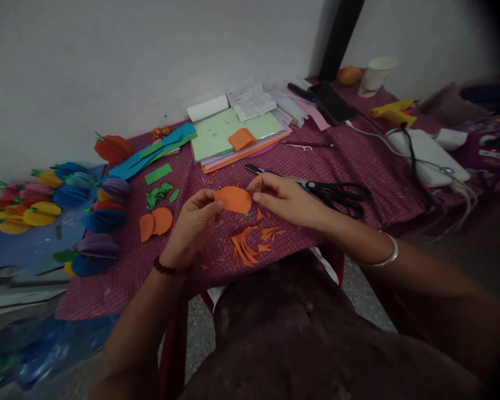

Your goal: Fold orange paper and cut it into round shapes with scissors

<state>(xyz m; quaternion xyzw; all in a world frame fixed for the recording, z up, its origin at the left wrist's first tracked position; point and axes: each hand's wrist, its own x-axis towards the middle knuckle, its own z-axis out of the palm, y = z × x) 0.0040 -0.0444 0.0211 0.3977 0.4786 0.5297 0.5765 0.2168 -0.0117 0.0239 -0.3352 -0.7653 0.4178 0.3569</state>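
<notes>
Between both hands is an orange paper disc point(234, 200), held just above the table. My left hand point(194, 225) pinches its left edge between thumb and fingers. At the disc's right edge, my right hand point(281, 199) has its thumb and fingers closed on the rim. Orange paper scraps point(246, 244) lie below the disc on the checked cloth. Cut orange paper rounds point(162, 221) rest left of my left hand, with green paper leaves point(160, 193) behind them. Black-handled scissors point(341, 191) lie beyond my right forearm.
Several folded-paper pumpkins point(102, 219) in many colours sit at the left. A stack of coloured paper point(216, 139) lies at the back, bearing orange squares point(242, 139). To the right are a phone point(332, 101), a paper cup point(377, 76), a yellow glue gun point(394, 113) and cables.
</notes>
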